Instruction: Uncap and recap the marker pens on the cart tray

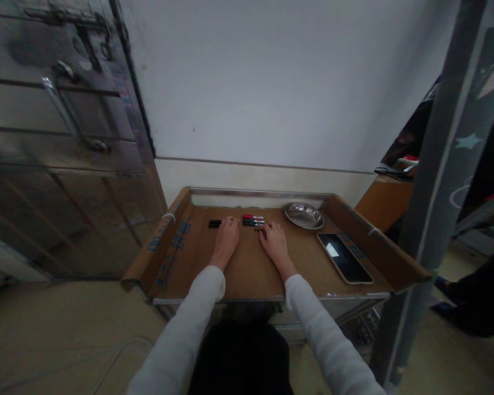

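Observation:
My left hand rests palm down on the cardboard-lined table. Its fingers are bent over some black pens, whose ends stick out to the left; the rest is hidden under the fingers. To the right of that hand, several pens, red at the back and dark in front, lie side by side. My right hand is just beside them, thumb and fingers closed around the end of a dark pen; most of it is covered.
An oval metal dish stands at the back right. A phone lies in front of it. Raised cardboard flaps edge the table's sides. Behind is a white wall; a metal door is at left, a grey post at right.

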Available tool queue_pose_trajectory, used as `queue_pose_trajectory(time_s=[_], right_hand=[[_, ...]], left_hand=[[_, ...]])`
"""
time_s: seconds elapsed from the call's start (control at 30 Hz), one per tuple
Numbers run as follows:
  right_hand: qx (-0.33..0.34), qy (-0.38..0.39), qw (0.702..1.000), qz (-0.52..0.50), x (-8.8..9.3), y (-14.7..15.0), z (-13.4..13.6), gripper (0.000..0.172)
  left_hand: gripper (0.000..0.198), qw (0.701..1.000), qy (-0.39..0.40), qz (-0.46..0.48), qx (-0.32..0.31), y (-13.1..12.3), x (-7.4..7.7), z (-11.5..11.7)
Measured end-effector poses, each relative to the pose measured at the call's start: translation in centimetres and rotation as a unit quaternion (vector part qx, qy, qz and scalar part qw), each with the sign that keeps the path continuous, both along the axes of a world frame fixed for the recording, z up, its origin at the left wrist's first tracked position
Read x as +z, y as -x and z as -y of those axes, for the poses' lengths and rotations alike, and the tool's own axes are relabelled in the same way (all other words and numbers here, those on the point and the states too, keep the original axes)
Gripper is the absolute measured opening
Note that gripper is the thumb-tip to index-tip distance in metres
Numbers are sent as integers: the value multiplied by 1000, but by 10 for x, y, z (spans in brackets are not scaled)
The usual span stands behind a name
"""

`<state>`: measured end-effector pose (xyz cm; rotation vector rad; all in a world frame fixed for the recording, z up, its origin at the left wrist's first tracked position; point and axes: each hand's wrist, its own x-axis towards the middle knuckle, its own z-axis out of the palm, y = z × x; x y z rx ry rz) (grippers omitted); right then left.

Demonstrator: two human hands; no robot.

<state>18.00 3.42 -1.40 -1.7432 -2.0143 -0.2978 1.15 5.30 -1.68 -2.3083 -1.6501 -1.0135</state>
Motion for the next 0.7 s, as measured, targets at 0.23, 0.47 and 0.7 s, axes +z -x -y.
queue_pose_trajectory(time_s=[0.23,0.47,0.7], right_hand=[[-5,-7,1000,3,-4,-1,-3,20],[36,3,999,-20,-4,-2,-5,17],[47,12,998,-42,-1,-1,-3,15]], left_hand=[[15,993,47,-5,-109,-19,1,-4],[10,986,76,53,-139,-20,-3,-9],[22,967,67,177,-171,-17,-1,-11]])
